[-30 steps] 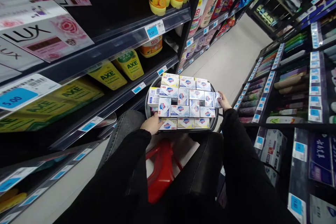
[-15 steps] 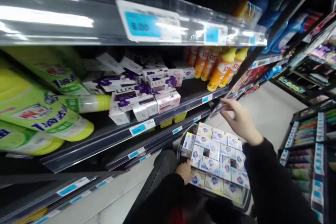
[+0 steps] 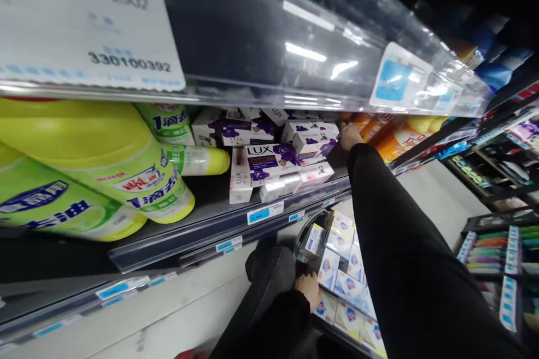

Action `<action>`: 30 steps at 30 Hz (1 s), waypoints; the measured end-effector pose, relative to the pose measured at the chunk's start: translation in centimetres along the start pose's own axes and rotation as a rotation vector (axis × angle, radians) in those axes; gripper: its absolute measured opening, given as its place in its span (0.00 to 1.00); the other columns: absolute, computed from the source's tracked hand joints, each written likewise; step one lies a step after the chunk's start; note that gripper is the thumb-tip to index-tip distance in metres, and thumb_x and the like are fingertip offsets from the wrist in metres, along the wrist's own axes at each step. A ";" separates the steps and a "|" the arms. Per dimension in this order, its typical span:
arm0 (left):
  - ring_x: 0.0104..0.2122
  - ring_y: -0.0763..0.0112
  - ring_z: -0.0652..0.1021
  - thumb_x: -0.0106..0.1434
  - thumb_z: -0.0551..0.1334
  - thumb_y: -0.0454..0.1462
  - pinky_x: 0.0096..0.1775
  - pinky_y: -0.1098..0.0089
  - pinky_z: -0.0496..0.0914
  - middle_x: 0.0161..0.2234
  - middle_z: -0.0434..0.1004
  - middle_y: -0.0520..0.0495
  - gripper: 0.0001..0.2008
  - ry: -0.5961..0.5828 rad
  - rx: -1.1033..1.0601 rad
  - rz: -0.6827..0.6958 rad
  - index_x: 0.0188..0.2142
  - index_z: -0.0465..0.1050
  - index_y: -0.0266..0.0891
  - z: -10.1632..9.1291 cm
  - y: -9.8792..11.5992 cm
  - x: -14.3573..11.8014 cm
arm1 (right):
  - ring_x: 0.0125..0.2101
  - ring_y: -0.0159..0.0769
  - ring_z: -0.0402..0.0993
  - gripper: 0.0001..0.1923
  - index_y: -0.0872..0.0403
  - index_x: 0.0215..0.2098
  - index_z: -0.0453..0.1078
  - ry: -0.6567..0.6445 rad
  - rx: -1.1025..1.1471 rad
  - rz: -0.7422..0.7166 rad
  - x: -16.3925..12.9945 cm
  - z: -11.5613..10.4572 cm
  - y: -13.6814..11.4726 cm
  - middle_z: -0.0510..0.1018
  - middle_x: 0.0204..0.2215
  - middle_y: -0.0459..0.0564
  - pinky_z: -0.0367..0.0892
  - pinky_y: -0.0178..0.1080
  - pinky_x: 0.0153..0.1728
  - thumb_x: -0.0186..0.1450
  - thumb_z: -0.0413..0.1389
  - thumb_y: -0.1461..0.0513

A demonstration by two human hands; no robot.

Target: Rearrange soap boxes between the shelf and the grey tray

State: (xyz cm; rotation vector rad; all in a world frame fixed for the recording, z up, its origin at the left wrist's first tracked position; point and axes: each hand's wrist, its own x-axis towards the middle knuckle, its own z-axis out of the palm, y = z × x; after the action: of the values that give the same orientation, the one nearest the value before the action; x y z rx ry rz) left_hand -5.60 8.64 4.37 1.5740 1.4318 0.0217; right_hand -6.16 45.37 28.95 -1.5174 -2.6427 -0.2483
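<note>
Hands have split up since half a second ago: the right hand [image 3: 348, 136], which hung open in the air over the tray, has now gone deep into the shelf and sits just beside the white and purple cardboard soap boxes [image 3: 275, 157], while the left hand [image 3: 309, 289] is still down at the near edge of the round tray of small white and blue soap boxes [image 3: 337, 269]. That looks like a reach into the shelf stock. Both hands are mostly hidden, by the black sleeve [image 3: 400, 247] and the boxes, so I cannot tell whether either is gripping anything.
</note>
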 end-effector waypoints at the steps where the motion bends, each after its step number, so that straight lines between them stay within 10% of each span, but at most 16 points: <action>1: 0.54 0.39 0.73 0.55 0.57 0.40 0.50 0.46 0.65 0.48 0.70 0.16 0.32 -0.001 -0.006 0.003 0.58 0.65 0.27 0.0 0.0 0.0 | 0.57 0.60 0.60 0.30 0.66 0.61 0.59 0.014 -0.015 0.030 -0.1 0.2 0.2 0.66 0.56 0.73 0.56 0.65 0.55 0.60 0.51 0.66; 9: 0.54 0.39 0.73 0.56 0.57 0.37 0.51 0.46 0.66 0.50 0.71 0.19 0.30 0.011 -0.014 0.008 0.59 0.65 0.30 0.3 0.2 0.1 | 0.57 0.58 0.62 0.29 0.60 0.58 0.62 -0.016 -0.066 0.083 -0.6 -1.0 -0.3 0.70 0.54 0.66 0.51 0.65 0.58 0.59 0.58 0.64; 16: 0.53 0.41 0.74 0.60 0.59 0.37 0.51 0.52 0.69 0.49 0.72 0.19 0.26 0.004 0.030 -0.017 0.56 0.67 0.23 -1.6 1.3 -1.1 | 0.50 0.53 0.69 0.24 0.60 0.51 0.68 0.023 0.026 0.044 -4.2 -3.0 0.9 0.70 0.51 0.64 0.64 0.54 0.52 0.58 0.63 0.59; 21: 0.54 0.44 0.73 0.64 0.56 0.37 0.52 0.55 0.67 0.51 0.71 0.19 0.23 -0.036 0.066 -0.032 0.55 0.65 0.22 -1.5 1.6 -0.7 | 0.51 0.46 0.67 0.27 0.58 0.53 0.66 0.364 0.366 0.074 -15.4 -6.9 2.4 0.68 0.50 0.60 0.63 0.54 0.53 0.64 0.55 0.48; 30: 0.56 0.48 0.72 0.65 0.58 0.39 0.55 0.59 0.66 0.54 0.70 0.22 0.27 -0.041 0.110 -0.038 0.58 0.60 0.21 -1.0 1.9 0.2 | 0.26 0.37 0.68 0.31 0.36 0.52 0.64 0.303 1.498 0.484 -39.5 -6.2 -0.5 0.69 0.39 0.52 0.72 0.45 0.23 0.59 0.44 0.33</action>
State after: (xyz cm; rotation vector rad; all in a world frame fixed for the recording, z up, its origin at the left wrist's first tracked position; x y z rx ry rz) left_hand -4.71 9.76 6.00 1.6266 1.4511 -0.1124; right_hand 13.28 10.38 28.90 -1.1940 -1.3126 1.1263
